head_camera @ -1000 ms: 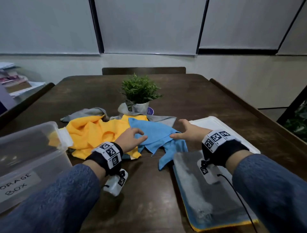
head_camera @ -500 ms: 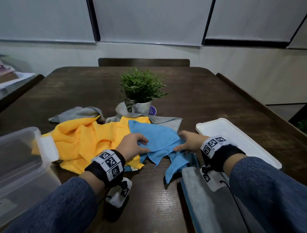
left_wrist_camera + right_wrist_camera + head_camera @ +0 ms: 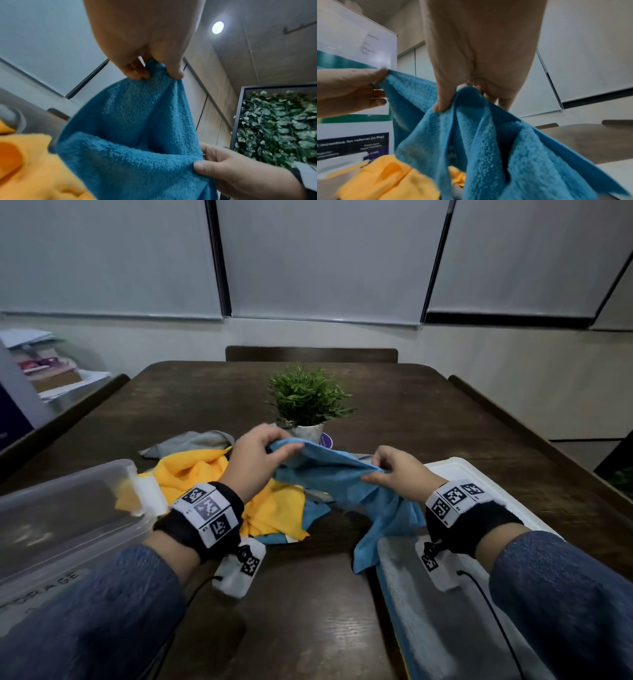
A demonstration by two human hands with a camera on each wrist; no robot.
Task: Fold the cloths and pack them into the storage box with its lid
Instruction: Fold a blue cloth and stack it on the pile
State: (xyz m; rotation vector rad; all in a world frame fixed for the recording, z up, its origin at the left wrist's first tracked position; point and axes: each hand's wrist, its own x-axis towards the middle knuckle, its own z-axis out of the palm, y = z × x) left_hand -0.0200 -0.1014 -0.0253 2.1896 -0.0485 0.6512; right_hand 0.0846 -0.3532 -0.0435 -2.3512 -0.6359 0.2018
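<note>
Broadly, the dark table [image 3: 394, 412] lies bare beyond the plant [image 3: 308, 398]. At left the storage box [image 3: 61, 508] runs out of frame; its lid [image 3: 479, 484] lies right, partly under a forearm. Between them, over the yellow cloth [image 3: 191, 470], the left hand [image 3: 255, 460] and right hand [image 3: 399, 470] each pinch the lifted blue cloth [image 3: 335, 470]; wrist views show thumbs clamped on its edge.

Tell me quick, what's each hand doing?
Left hand: pinching the blue cloth.
Right hand: pinching the same blue cloth.

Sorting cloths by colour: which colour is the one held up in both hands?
Blue: the cloth shows best in the left wrist view.
</note>
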